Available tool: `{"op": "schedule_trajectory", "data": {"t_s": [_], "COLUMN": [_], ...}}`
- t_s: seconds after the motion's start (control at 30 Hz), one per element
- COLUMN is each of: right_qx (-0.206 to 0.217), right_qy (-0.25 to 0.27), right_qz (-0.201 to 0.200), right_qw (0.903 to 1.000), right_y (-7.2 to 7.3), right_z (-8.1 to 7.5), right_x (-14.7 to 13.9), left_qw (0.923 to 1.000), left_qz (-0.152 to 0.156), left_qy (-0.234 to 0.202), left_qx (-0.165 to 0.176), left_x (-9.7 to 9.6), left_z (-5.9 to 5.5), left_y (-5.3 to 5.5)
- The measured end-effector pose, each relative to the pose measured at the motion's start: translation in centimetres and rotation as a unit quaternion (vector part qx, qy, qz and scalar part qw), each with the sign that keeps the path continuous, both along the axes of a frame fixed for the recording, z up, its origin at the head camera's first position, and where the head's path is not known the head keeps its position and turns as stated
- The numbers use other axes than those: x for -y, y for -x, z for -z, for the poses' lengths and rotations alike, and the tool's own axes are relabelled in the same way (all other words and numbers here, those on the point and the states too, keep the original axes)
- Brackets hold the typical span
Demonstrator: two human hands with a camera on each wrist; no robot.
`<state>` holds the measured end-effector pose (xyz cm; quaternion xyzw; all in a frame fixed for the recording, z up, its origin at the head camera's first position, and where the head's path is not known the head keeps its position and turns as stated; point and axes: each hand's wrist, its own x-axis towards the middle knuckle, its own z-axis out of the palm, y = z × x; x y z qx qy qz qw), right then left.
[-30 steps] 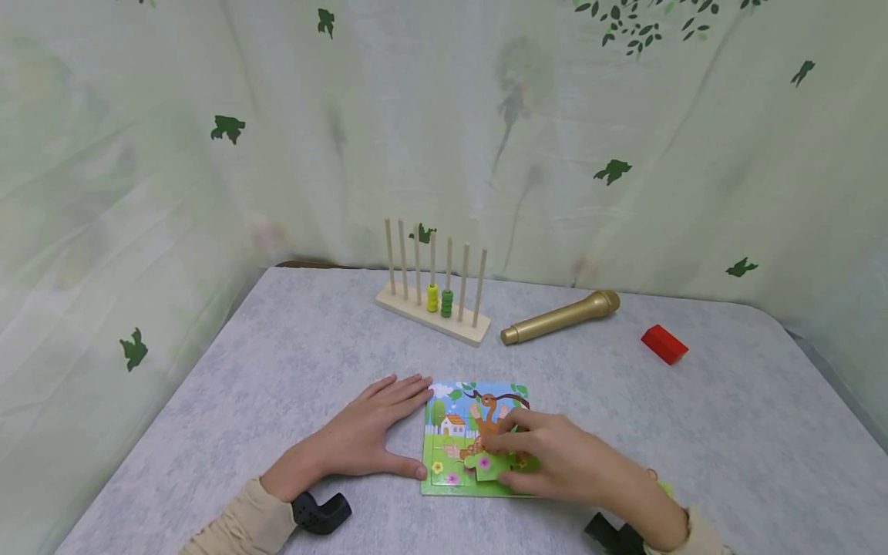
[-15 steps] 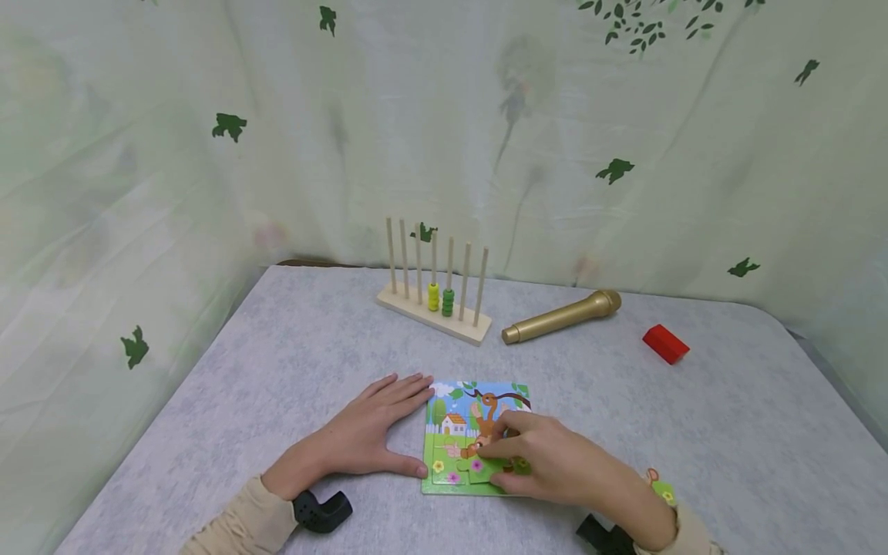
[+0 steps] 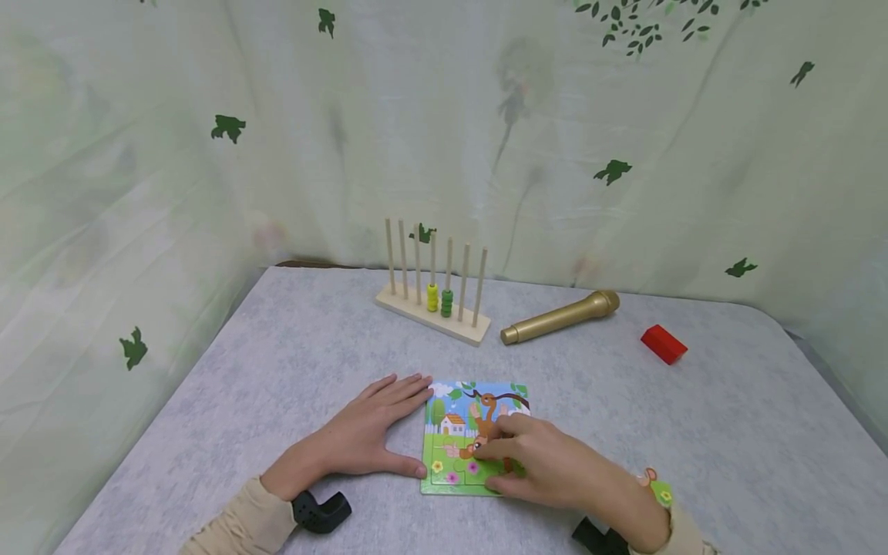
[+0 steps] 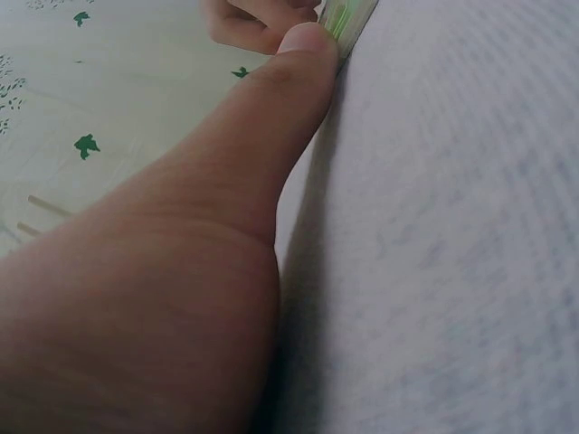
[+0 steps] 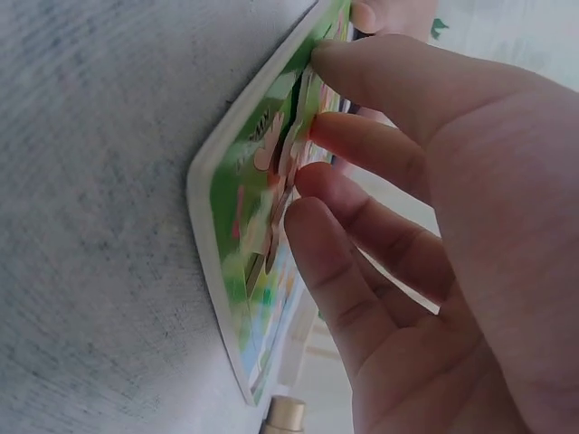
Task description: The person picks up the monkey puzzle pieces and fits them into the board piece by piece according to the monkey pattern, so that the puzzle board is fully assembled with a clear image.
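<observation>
A picture puzzle in a green-edged board (image 3: 454,490) lies near the table's front, showing a monkey, a house and flowers. Flat on the table, my left hand (image 3: 361,435) has straight fingers, and its index fingertip and thumb touch the board's left edge. My right hand (image 3: 555,462) pinches a green puzzle piece (image 3: 479,469) with a pink flower over the lower middle of the board. In the right wrist view, the edge of that puzzle piece (image 5: 306,99) stands slightly raised under the thumb and fingertips. The right hand hides the board's lower right part.
A loose puzzle piece (image 3: 662,493) lies beside the right forearm, partly covered. Behind the board stand a wooden peg rack (image 3: 444,322) with yellow and green beads, a gold toy microphone (image 3: 562,317) and a red block (image 3: 664,344). A leaf-printed curtain (image 3: 444,116) encloses the table.
My right hand has shifted slightly left and down with the puzzle piece, which now sits lower and flatter in the picture. The left hand stays in place.
</observation>
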<state>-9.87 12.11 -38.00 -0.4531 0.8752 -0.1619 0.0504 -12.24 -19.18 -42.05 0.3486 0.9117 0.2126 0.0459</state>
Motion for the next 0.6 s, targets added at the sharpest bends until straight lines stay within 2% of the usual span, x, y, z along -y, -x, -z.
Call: {"op": "schedule_trajectory", "data": {"t_s": [0.23,0.33,0.6], "right_qx": [0.009,0.0,0.018], "right_qy": [0.014,0.03,0.039], "right_qz": [-0.001,0.006,0.07], "right_qw": [0.9999,0.9995,0.9966], "right_y": [-0.1,-0.2,-0.5], "right_z": [0.0,0.0,-0.3], "right_x": [-0.7,-1.5,-4.7], "left_qw": [1.0,1.0,1.0], "left_qz": [-0.001,-0.001,-0.002], "left_qy": [-0.002,-0.003,0.002], "left_qx": [-0.002,-0.001,0.0], "left_x": [0.0,0.0,0.0], "left_z": [0.0,0.0,-0.1], "left_y": [0.0,-0.1,-0.1]}}
